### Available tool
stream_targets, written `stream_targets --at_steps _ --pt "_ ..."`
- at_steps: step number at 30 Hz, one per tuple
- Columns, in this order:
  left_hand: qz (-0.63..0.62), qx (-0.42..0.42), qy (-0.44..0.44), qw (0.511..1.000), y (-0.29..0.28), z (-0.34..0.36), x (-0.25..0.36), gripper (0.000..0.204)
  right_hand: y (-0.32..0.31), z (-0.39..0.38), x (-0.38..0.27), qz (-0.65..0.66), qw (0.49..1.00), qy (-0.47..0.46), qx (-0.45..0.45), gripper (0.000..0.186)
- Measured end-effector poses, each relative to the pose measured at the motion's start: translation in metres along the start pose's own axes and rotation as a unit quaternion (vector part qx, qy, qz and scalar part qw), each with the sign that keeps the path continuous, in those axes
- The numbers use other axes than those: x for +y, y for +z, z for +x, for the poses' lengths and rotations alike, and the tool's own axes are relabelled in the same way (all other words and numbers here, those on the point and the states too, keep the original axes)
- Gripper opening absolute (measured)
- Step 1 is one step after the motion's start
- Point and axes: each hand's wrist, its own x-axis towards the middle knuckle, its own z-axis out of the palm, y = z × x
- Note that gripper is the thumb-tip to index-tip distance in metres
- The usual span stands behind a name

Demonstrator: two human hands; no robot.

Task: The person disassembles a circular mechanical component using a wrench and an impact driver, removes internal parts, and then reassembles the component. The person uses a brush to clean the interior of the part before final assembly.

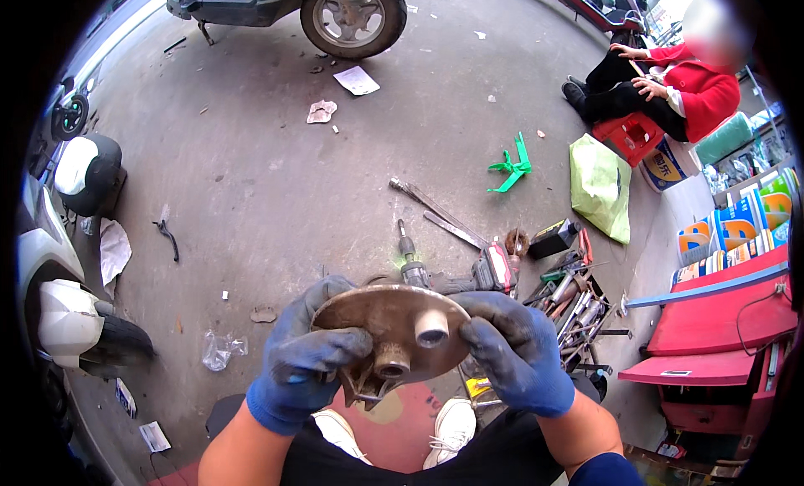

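Observation:
Both gloved hands hold up a worn, brownish round metal plate (pixel 368 312) over my lap, tilted toward me. Two short tubes stick out of its face, one shiny and one darker, and a bracket-like piece juts from its lower left. My left hand (pixel 301 360), in a blue and dark grey work glove, grips the left rim with the fingers curled over it. The right hand (pixel 517 348), gloved alike, pinches the right rim between thumb and fingers. The plate's far side is hidden. Just beyond it a cordless power tool (pixel 413 268) with a socket bit lies on the ground.
A heap of hand tools (pixel 578 306) lies to my right, near a pale green bag (pixel 601 187) and a green stand-like piece (pixel 512 166). A red cabinet (pixel 703 335) stands farther right. Scooters flank the left and a scooter wheel (pixel 353 21) stands ahead. A person in red (pixel 708 96) sits far right.

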Motion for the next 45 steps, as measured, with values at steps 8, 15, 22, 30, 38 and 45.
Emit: stream_targets --at_steps 8,15,22,30,38,45 --pt "0.088 0.014 0.062 0.994 0.018 0.018 -0.02 0.035 -0.014 -0.001 0.024 -0.034 0.997 -0.04 0.051 0.037" --pt "0.47 -0.014 0.507 0.722 0.031 0.036 -0.038 0.039 -0.02 0.012 0.045 -0.027 1.0 -0.01 0.009 0.048" --pt "0.492 -0.015 0.505 0.709 0.046 0.032 -0.036 0.058 -0.057 0.016 0.061 -0.065 0.994 -0.081 -0.022 0.038" --pt "0.131 -0.15 -0.076 0.977 0.032 0.06 -0.034 0.041 -0.046 0.016 0.062 0.086 0.993 -0.058 -0.051 0.044" --pt "0.173 0.021 0.113 0.978 -0.006 0.073 -0.057 0.032 -0.102 0.033 0.128 -0.325 0.924 0.065 0.19 0.02" --pt "-0.002 0.108 0.181 0.978 -0.034 0.085 -0.043 0.033 -0.043 0.03 0.137 -0.23 0.968 0.092 0.04 0.032"
